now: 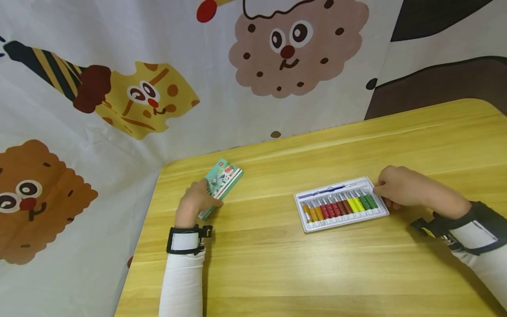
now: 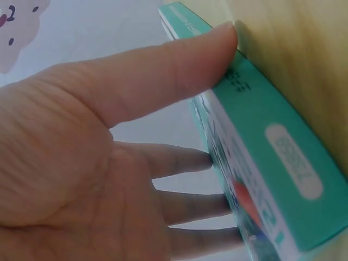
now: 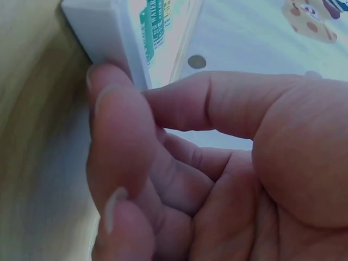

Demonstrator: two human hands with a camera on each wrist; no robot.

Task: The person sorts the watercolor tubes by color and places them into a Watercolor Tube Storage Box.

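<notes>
On the left side of the table, a small green cardboard box (image 1: 225,173) with a printed picture on top lies at a slant. My left hand (image 1: 193,199) grips its near end, thumb (image 2: 179,68) along the narrow side and fingers reaching over the printed face. Right of centre is a white tray (image 1: 299,214) holding a row of orange, red, brown, yellow and green paint tubes (image 1: 336,208), with a blue-handled brush (image 1: 321,192) above them. My right hand (image 1: 402,187) pinches the tray's right edge, thumb on top and fingertips (image 3: 122,114) at the underside.
The wooden table (image 1: 269,268) has a rounded far right corner. Behind it and along its left side hangs a white curtain (image 1: 222,110) printed with cartoon biscuits and cheese. Each wrist wears a black strap (image 1: 186,240) with a small camera.
</notes>
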